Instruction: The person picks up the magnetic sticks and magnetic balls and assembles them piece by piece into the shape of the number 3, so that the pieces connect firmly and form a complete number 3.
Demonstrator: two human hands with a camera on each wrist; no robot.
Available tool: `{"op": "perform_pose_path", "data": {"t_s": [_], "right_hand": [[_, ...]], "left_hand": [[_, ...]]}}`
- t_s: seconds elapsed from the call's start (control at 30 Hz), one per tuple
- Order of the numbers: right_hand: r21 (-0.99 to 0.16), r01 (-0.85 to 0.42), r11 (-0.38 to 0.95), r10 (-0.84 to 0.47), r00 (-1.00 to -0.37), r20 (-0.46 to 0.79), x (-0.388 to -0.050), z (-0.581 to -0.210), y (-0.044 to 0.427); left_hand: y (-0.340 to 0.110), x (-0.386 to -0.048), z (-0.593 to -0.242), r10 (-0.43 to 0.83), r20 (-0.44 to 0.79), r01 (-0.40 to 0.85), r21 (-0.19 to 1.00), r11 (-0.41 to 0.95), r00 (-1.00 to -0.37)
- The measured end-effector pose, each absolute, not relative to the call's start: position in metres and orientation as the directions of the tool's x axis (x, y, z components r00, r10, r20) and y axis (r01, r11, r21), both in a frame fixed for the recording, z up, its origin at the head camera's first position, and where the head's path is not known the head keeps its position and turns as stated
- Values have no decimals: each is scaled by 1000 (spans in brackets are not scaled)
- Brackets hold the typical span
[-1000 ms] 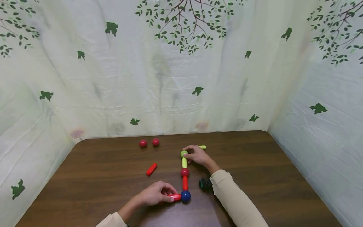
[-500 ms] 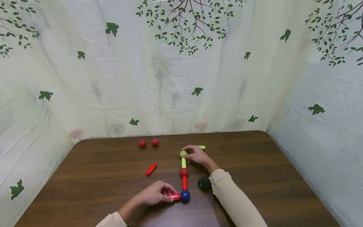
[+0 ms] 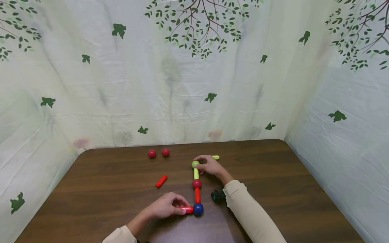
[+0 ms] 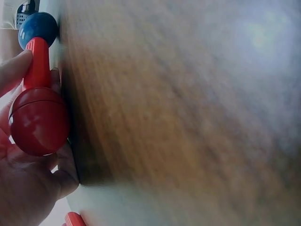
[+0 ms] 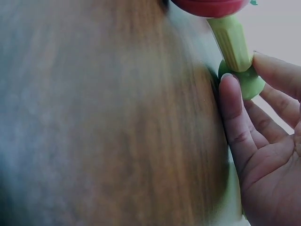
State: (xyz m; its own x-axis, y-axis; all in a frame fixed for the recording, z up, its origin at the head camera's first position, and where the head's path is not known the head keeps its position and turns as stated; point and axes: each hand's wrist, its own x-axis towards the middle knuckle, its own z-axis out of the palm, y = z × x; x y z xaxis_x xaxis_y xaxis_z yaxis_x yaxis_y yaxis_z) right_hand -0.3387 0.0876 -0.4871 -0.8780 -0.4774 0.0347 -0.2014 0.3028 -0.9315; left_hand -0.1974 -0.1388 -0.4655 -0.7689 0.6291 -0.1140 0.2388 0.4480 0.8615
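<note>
A chain of ball-and-rod pieces lies on the brown table in the head view. From far to near it runs: green ball (image 3: pixel 195 164), yellow-green rod (image 3: pixel 196 173), red ball (image 3: pixel 196 183), red rod (image 3: pixel 197 195), blue ball (image 3: pixel 198 209). A second red rod (image 3: pixel 189 209) joins the blue ball from the left, pinched by my left hand (image 3: pixel 166 206). In the left wrist view a dark red ball (image 4: pixel 40 125) caps that rod's other end, within the hand's curl. At the far end my right hand (image 3: pixel 211 166) grips the green ball between thumb and fingers.
Two loose red balls, one on the left (image 3: pixel 152 153) and one on the right (image 3: pixel 165 152), sit near the table's back edge. A loose red rod (image 3: pixel 161 181) lies left of the chain. Behind the right hand is another yellow-green rod (image 3: pixel 216 157). A patterned curtain (image 3: pixel 170 84) hangs beyond the table.
</note>
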Motion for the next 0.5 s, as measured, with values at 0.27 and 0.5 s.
{"op": "perform_pose_path", "data": {"t_s": [0.27, 0.5], "right_hand": [[-940, -166, 298, -451, -892, 15, -337, -482, 87], [-953, -140, 267, -426, -904, 13, -329, -482, 90]], "left_hand": [[-139, -199, -462, 637, -117, 238, 865, 442, -762], [-140, -198, -463, 636, -128, 228, 865, 448, -761]]}}
